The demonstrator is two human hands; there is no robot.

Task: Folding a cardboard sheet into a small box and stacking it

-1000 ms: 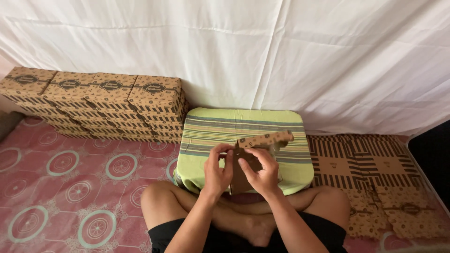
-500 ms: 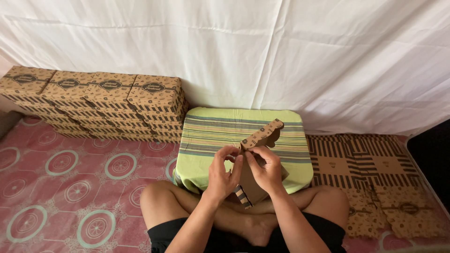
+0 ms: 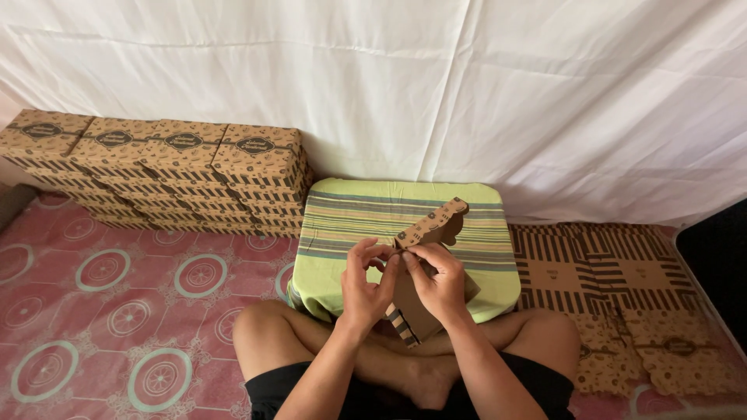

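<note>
I sit cross-legged and hold a brown patterned cardboard box blank (image 3: 430,227) upright over my lap, in front of a low stand draped in a green striped cloth (image 3: 350,214). My left hand (image 3: 366,280) pinches the blank's left edge with its fingertips. My right hand (image 3: 437,278) grips it from the right, covering its middle. A shaped flap sticks up and to the right above my fingers; a striped corner pokes out below my hands.
Stacks of folded brown patterned boxes (image 3: 156,167) line the wall at the left. Flat unfolded box blanks (image 3: 615,272) lie on the floor at the right. A white sheet (image 3: 467,85) hangs behind. The floor has a pink mat with circle patterns (image 3: 109,295).
The cardboard blank has been tipped from lying nearly flat to standing more upright, and lowered toward my lap. Both hands stayed on it and shifted their grip.
</note>
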